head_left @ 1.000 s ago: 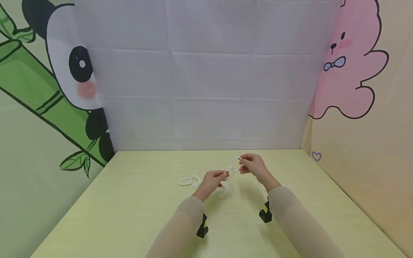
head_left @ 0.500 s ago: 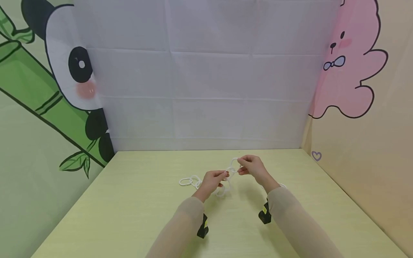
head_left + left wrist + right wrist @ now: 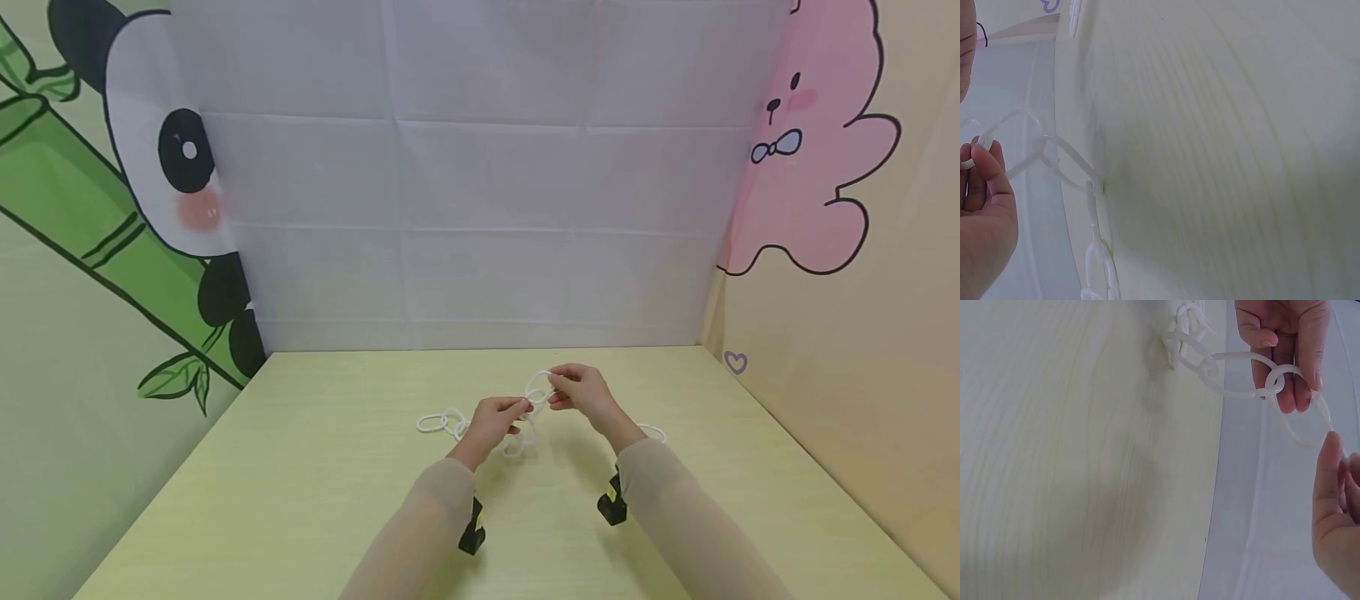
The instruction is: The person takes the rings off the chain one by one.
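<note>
Above the table my left hand point(image 3: 492, 423) pinches a link of a white plastic chain point(image 3: 536, 397). Just to its right and slightly higher, my right hand point(image 3: 587, 395) pinches the neighbouring link between thumb and finger. In the right wrist view the two interlocked oval links point(image 3: 1275, 381) hang between my left hand point(image 3: 1288, 344) and right hand point(image 3: 1338, 519). From my left hand the chain drops to the table, where more links point(image 3: 442, 422) lie to the left. The left wrist view shows the hanging links point(image 3: 1044, 144) beside my left hand point(image 3: 988, 212).
Another white link point(image 3: 652, 432) lies on the table behind the right forearm. The pale wood-grain table point(image 3: 315, 500) meets a white cloth backdrop point(image 3: 480, 275) at the back. Patterned panels stand left and right. Black wrist cameras point(image 3: 472, 533) hang under both forearms.
My right hand has shifted a little left and down with its link, closer to my left hand. The left hand has stayed nearly still.
</note>
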The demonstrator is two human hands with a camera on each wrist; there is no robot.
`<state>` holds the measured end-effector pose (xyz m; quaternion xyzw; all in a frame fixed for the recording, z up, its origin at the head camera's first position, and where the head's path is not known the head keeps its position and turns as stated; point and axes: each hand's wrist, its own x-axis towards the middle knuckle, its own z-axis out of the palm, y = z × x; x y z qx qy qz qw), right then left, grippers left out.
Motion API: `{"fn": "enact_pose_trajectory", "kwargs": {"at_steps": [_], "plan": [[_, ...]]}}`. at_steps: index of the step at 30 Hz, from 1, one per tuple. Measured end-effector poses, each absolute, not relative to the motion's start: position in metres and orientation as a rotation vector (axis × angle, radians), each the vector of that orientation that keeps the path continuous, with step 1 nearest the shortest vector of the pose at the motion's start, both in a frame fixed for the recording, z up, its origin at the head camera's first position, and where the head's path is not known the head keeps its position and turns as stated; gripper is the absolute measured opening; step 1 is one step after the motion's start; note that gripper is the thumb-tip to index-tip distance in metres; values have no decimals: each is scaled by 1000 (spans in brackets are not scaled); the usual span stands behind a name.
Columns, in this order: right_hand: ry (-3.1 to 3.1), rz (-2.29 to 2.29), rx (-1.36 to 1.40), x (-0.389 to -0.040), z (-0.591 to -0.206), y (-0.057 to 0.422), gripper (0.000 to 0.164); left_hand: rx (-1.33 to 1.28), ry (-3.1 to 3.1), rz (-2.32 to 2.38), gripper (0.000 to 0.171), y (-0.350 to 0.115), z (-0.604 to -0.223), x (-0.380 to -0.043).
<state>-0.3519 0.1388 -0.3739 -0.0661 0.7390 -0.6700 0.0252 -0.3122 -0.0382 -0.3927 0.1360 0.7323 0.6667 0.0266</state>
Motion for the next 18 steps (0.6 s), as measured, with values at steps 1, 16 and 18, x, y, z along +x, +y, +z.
{"fn": "enact_pose_trajectory", "kwargs": {"at_steps": [1, 16, 18], "plan": [[2283, -2071, -205, -352, -374, 138, 27, 425, 2262, 2059, 29, -38, -393, -313], [2236, -2087, -179, -347, -373, 131, 18, 371, 2250, 2085, 33, -38, -422, -338], [2258, -2069, -181, -346, -373, 132, 19, 365, 2253, 2093, 32, -38, -422, -338]]}}
